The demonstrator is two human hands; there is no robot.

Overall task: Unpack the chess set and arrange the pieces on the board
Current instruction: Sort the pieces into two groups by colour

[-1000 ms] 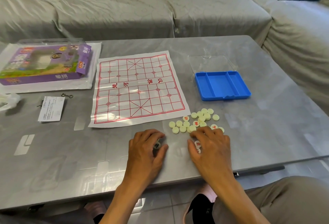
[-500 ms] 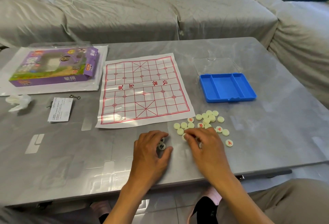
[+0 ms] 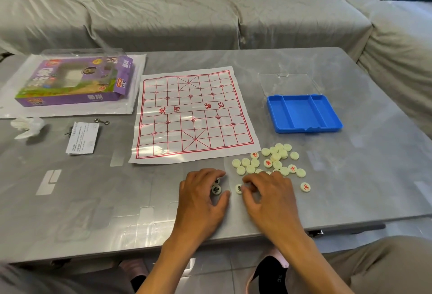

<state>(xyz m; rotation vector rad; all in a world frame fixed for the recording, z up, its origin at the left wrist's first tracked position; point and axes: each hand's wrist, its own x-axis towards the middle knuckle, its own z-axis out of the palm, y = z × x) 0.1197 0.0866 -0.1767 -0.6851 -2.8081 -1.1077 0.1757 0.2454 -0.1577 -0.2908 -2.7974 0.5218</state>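
The box (image 3: 72, 83) lay far left on the counter (image 3: 350, 176), out of the way; the board (image 3: 194, 116) was spread flat, bare. The left hand (image 3: 198, 198) curled round black-marked discs (image 3: 216, 189), seemingly sorting colours. The right hand's (image 3: 268, 198) fingers (image 3: 249, 182) pinched one disc (image 3: 239, 188) beside the pile (image 3: 271, 160), below the emptied tray (image 3: 304, 113).

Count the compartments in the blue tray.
3: the blue tray holds a narrow left compartment, a wide middle one and a narrow right one.

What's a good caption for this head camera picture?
Both hands sort round chess pieces beside the bare paper board.
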